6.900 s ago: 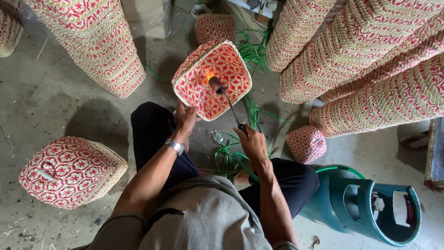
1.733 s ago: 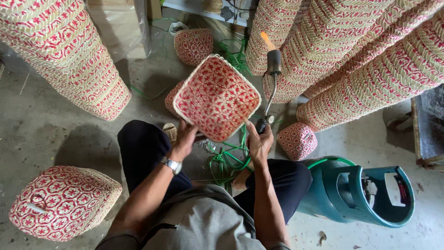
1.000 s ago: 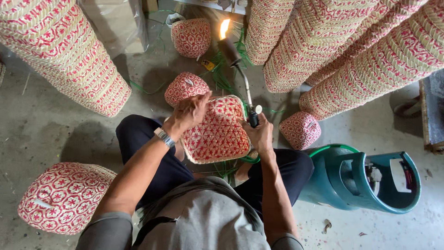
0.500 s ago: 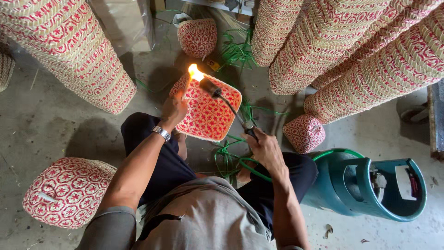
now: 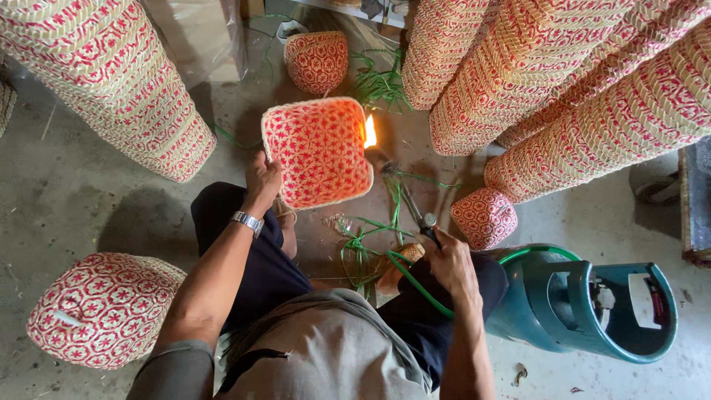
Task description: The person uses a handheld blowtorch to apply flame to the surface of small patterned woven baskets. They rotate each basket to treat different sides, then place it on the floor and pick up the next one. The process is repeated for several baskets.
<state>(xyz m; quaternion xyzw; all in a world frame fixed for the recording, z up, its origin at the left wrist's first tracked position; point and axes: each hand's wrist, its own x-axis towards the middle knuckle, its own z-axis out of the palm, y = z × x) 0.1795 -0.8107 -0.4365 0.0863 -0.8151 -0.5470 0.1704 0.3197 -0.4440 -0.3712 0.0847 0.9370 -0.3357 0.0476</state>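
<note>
- Head view: the left hand (image 5: 261, 178) is closed on the lower left edge of a square woven basket (image 5: 318, 152), red and cream, and holds it up above the floor in front of the knees, its patterned face turned toward the camera.
- The right hand (image 5: 449, 261) is wrapped tight around the grip of a gas torch (image 5: 404, 194); the torch's thin tube slants up and to the left.
- A small flame (image 5: 369, 132) burns at the torch tip, right at the basket's upper right edge.
- A green hose (image 5: 415, 285) runs from the torch grip across the right thigh toward a teal gas cylinder (image 5: 585, 307), which lies on its side on the concrete floor (image 5: 81, 200) just right of the person.
- Loose green strips (image 5: 359, 244) lie on the floor between the knees, below the basket.
- A small woven basket (image 5: 483, 217) sits just beside the right hand, and another (image 5: 317, 61) stands beyond the held one.
- A larger woven basket (image 5: 104, 307) rests on the floor at the lower left.
- Tall stacks of nested baskets (image 5: 563, 81) lean in at the upper right, and another stack (image 5: 111, 81) at the upper left.
</note>
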